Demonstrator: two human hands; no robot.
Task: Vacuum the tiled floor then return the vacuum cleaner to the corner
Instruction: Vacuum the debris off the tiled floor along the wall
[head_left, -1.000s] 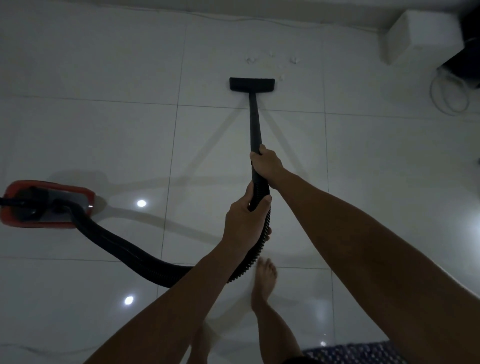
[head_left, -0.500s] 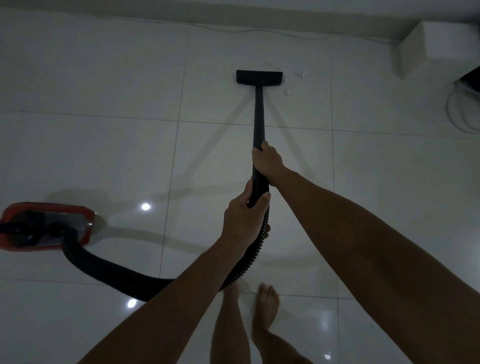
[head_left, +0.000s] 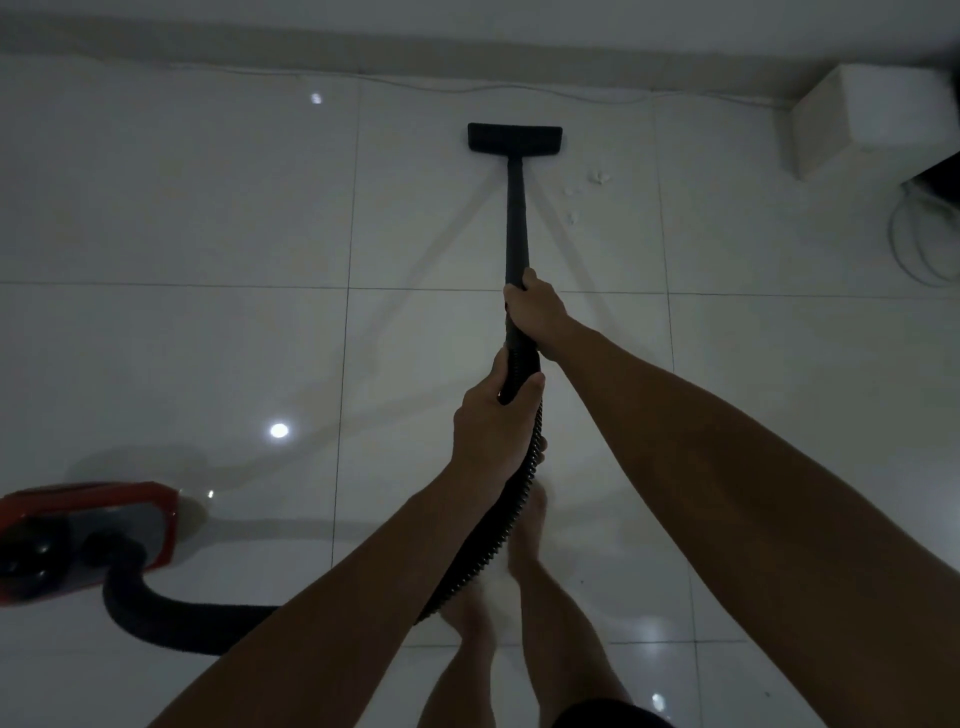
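A black vacuum wand (head_left: 516, 218) runs from my hands out to its flat black floor head (head_left: 514, 138), which rests on the white tiled floor (head_left: 208, 218) close to the far wall. My right hand (head_left: 535, 310) grips the wand's upper part. Just below it, my left hand (head_left: 491, 427) holds the handle end where the ribbed black hose (head_left: 488, 545) begins. The hose curves down and left to the red canister vacuum (head_left: 85, 535) at the left edge. Small white scraps (head_left: 597, 177) lie right of the floor head.
A white box (head_left: 872, 117) stands against the wall at the far right, with looped white cable (head_left: 924, 244) and a dark object beside it. A thin cable (head_left: 415, 85) runs along the baseboard. My bare feet (head_left: 530, 525) are on the tiles beneath the hose.
The floor head has been pushed forward past the white scraps toward the wall. I have stepped forward, and the canister has rolled closer at the left.
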